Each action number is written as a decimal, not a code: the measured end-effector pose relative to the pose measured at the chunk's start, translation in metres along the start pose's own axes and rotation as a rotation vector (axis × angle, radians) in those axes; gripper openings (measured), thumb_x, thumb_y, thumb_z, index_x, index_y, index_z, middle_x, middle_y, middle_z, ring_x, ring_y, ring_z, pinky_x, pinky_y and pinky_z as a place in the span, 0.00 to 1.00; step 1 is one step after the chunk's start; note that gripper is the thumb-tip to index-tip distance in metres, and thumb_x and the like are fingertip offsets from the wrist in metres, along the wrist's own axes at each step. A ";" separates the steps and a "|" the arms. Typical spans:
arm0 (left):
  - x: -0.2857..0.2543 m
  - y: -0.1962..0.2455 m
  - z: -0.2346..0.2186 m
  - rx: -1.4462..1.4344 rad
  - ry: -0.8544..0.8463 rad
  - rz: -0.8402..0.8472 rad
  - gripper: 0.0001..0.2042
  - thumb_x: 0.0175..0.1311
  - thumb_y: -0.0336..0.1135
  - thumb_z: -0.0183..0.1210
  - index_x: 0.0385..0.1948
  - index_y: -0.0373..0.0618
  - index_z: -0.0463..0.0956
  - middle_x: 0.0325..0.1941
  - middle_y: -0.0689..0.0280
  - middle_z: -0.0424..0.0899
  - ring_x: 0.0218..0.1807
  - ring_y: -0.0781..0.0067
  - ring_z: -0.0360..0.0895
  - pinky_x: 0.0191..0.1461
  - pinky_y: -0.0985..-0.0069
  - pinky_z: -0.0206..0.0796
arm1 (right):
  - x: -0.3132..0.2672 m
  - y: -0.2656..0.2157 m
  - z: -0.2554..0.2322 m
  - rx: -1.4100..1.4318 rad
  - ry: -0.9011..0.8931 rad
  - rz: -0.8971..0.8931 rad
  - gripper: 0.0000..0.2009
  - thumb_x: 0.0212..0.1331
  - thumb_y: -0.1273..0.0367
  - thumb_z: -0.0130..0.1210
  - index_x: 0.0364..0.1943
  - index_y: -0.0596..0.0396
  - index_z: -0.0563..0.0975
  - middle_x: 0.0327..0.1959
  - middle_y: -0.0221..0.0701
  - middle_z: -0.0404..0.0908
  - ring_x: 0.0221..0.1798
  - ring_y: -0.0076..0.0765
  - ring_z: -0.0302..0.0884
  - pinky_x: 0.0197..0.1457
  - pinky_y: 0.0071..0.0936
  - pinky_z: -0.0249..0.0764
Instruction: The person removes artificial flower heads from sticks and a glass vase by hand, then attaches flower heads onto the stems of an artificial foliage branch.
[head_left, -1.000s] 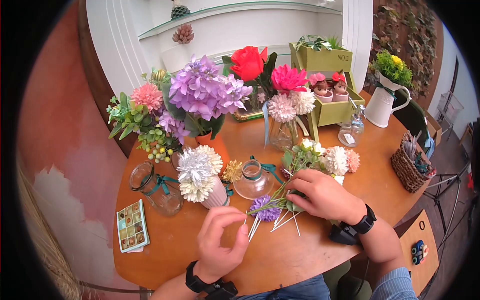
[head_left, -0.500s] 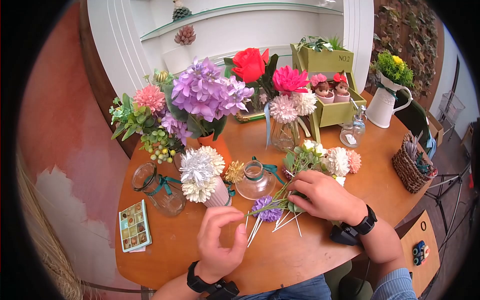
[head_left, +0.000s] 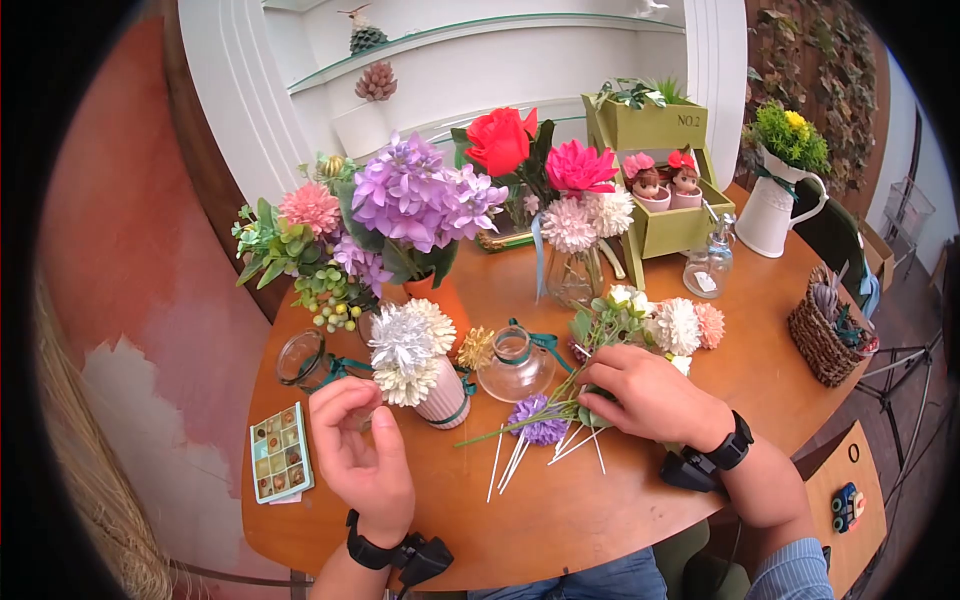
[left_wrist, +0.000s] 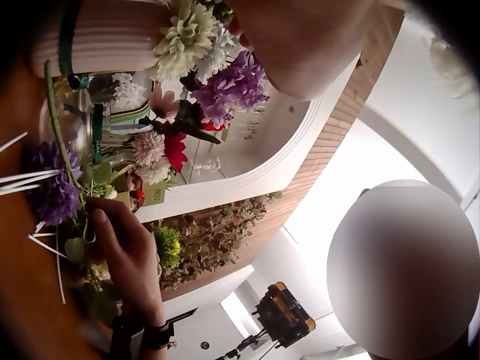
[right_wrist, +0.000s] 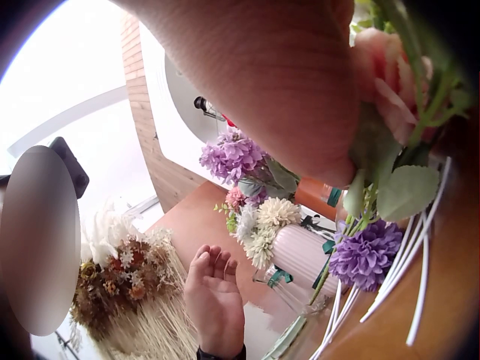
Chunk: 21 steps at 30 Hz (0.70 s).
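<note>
My right hand (head_left: 650, 395) pinches a green flower stem (head_left: 490, 435) whose bare end points left over the table, just above a purple pompom flower (head_left: 540, 420) with white stems. In the right wrist view a pink rose (right_wrist: 386, 75) and green leaves (right_wrist: 405, 191) sit beside that hand, whose fingertips are hidden. White and peach flowers (head_left: 675, 322) lie just beyond it. My left hand (head_left: 365, 460) is raised with loosely bent fingers and holds nothing. It is in front of a pink ribbed vase (head_left: 443, 400) with white and silver flowers (head_left: 402, 338).
A round glass vase (head_left: 515, 375) with a green ribbon stands mid-table, and a glass jar (head_left: 300, 358) stands at left. Nearer is a compartment box (head_left: 280, 455). Flower pots line the back beside a green drawer box (head_left: 680, 230). A woven basket (head_left: 825, 335) sits at the right edge.
My left hand has moved left, away from the stem's end, and now overlaps the glass jar's side of the table. My right hand stays at the stem.
</note>
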<state>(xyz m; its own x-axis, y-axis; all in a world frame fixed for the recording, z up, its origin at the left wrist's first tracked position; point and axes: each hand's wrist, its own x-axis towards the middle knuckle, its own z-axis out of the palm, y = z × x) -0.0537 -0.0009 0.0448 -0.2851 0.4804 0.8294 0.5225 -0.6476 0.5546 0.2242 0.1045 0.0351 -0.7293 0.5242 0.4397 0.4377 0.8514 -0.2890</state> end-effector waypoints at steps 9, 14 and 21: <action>-0.001 -0.006 -0.004 0.113 -0.048 0.029 0.12 0.66 0.19 0.50 0.50 0.35 0.70 0.53 0.61 0.69 0.53 0.72 0.69 0.62 0.73 0.64 | 0.000 0.001 0.001 0.004 0.003 0.007 0.08 0.61 0.67 0.61 0.36 0.58 0.78 0.36 0.39 0.75 0.41 0.50 0.77 0.46 0.42 0.76; 0.001 -0.008 -0.004 0.151 -0.051 0.038 0.13 0.65 0.19 0.50 0.51 0.35 0.70 0.53 0.60 0.69 0.53 0.72 0.69 0.63 0.73 0.63 | 0.002 -0.001 0.001 0.014 0.006 0.014 0.08 0.61 0.67 0.61 0.37 0.58 0.79 0.36 0.38 0.76 0.42 0.49 0.78 0.47 0.42 0.76; -0.003 -0.008 0.004 0.116 -0.032 0.010 0.14 0.58 0.18 0.57 0.47 0.35 0.72 0.50 0.57 0.73 0.52 0.63 0.72 0.61 0.69 0.64 | 0.001 -0.001 0.000 -0.004 -0.009 0.024 0.08 0.61 0.67 0.61 0.38 0.57 0.80 0.36 0.38 0.77 0.43 0.49 0.78 0.48 0.42 0.76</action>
<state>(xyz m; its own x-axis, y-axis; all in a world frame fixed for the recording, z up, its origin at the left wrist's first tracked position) -0.0540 0.0050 0.0372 -0.2545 0.4943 0.8312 0.6151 -0.5805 0.5335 0.2228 0.1044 0.0362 -0.7235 0.5442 0.4248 0.4570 0.8387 -0.2962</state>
